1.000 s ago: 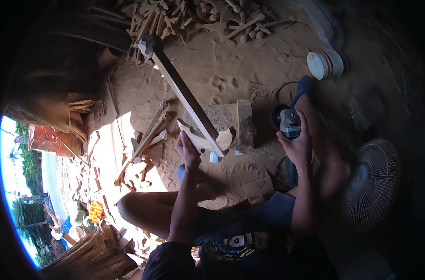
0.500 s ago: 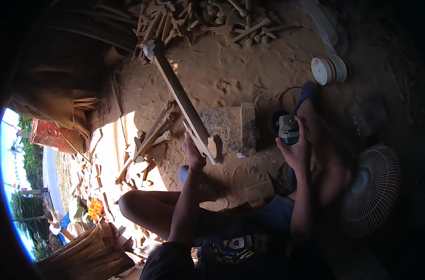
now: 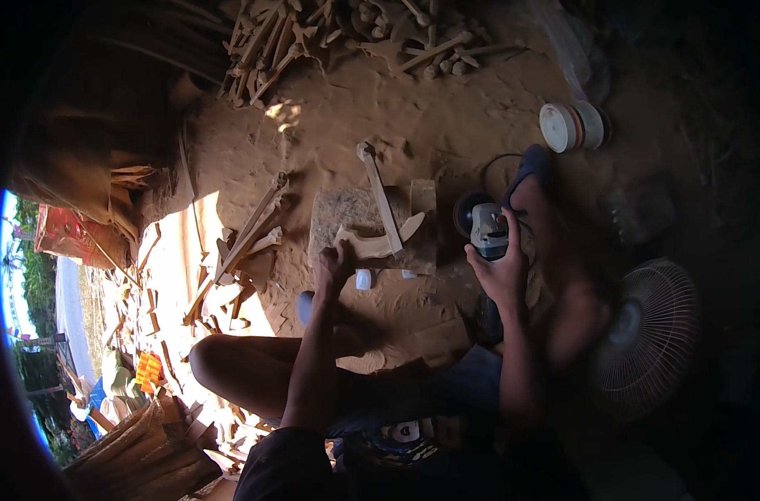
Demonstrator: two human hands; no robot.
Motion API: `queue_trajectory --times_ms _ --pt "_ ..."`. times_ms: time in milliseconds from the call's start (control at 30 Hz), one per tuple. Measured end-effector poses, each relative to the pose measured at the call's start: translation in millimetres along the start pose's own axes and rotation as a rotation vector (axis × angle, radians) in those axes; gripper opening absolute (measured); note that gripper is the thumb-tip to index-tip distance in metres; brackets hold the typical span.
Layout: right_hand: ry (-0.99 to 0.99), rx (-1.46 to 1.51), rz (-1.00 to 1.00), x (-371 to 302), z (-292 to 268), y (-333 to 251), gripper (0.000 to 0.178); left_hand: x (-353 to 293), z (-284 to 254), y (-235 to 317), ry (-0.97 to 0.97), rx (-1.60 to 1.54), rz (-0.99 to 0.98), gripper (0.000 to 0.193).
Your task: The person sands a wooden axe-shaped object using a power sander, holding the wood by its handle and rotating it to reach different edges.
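My left hand (image 3: pixel 333 271) is closed on one end of a pale carved wooden piece (image 3: pixel 384 200). This piece has a long straight shaft joined to a curved crosspiece, and the shaft points away from me. Under it is a worn wooden block (image 3: pixel 334 213) on the sandy ground. In my right hand (image 3: pixel 504 274) is an angle grinder (image 3: pixel 487 227), a grey-bodied power tool with a dark round disc, held to the right of the block near my right foot. Whether the disc spins cannot be made out.
Carved wooden pieces (image 3: pixel 263 50) are heaped at the far side. More pieces (image 3: pixel 246 234) lie on the left in sunlight. A white tub (image 3: pixel 564 127) lies on its side at the far right. To my right stands a round fan (image 3: pixel 647 334). A cable (image 3: pixel 493 163) loops behind the grinder.
The wooden piece has swung round in my left hand, its shaft now over the far side of the block. My right hand still holds the grinder. The whole view has shifted slightly.
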State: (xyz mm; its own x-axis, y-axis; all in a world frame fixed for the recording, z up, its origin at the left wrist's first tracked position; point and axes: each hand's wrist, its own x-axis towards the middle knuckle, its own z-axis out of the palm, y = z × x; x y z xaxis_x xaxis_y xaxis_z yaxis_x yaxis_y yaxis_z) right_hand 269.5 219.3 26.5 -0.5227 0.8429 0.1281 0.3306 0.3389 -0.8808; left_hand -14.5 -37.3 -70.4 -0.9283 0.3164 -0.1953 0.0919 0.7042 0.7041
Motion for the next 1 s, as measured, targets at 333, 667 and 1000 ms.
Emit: queue_trajectory --times_ms 333,667,1000 --pt "-0.062 0.034 -0.052 -13 10 -16 0.091 -31 60 50 -0.288 0.462 0.766 0.071" --pt "-0.224 -0.109 -0.116 -41 28 12 0.091 -18 73 50 -0.453 0.391 0.797 0.036" --pt "-0.352 -0.257 -0.085 -57 42 4 0.088 -12 74 35 -0.433 0.394 0.794 0.029"
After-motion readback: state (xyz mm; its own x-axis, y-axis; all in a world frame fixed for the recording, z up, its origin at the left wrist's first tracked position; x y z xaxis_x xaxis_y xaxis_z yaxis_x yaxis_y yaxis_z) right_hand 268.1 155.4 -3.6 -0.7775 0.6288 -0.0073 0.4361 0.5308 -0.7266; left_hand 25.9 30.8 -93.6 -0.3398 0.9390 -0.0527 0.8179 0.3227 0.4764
